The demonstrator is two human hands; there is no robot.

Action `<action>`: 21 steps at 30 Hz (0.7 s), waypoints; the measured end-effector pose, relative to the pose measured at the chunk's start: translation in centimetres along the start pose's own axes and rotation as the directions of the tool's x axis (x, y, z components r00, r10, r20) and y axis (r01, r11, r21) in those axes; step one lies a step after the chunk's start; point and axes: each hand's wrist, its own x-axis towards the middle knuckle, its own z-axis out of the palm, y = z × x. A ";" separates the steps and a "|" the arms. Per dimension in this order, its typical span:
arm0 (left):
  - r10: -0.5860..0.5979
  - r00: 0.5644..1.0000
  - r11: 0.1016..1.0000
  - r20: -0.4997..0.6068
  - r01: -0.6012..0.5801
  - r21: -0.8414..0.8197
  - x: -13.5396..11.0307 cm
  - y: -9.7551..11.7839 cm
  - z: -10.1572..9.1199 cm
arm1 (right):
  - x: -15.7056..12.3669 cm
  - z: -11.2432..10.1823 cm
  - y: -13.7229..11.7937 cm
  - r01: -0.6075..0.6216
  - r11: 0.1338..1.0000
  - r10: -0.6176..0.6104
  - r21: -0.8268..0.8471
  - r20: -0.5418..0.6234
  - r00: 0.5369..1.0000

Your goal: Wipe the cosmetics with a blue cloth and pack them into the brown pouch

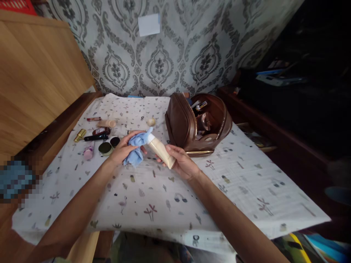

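My right hand (182,162) is closed around the lower end of a cream-coloured tube (160,149), holding it tilted above the patterned cloth (153,197). My left hand (122,149) grips a crumpled light blue cloth (137,148) and presses it against the tube's white cap end. Both hands hover just above the middle of the table.
An open brown leather toiletry bag (189,126) with small bottles inside stands right of the hands. Several cosmetics lie at the left: a gold lipstick (79,135), dark round jars (105,148), a pink item (88,152), a black tube (95,137). A wooden panel (35,73) rises at left.
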 end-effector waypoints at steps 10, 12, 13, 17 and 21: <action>-0.105 0.993 0.993 -0.061 0.101 -0.063 0.1 -1.5 1.4 | 0.0 -0.1 0.6 0.268 0.908 -0.304 -0.321 -0.066 0.951; -0.097 0.994 0.987 -0.039 0.092 -0.129 -0.1 -1.8 2.2 | 0.0 -0.1 0.9 0.360 0.805 -0.408 -0.471 0.000 0.913; -0.095 0.995 0.984 -0.040 0.087 -0.158 -0.2 -1.9 2.5 | 0.0 -0.1 1.1 0.393 0.752 -0.440 -0.530 0.041 0.897; -0.084 0.992 0.971 -0.092 0.060 -0.233 -0.1 -2.0 3.1 | 0.1 -0.1 1.5 0.445 0.652 -0.477 -0.614 0.125 0.870; -0.062 0.987 0.965 -0.150 0.020 -0.263 0.0 -2.1 3.2 | 0.3 -0.1 1.7 0.438 0.629 -0.485 -0.642 0.116 0.867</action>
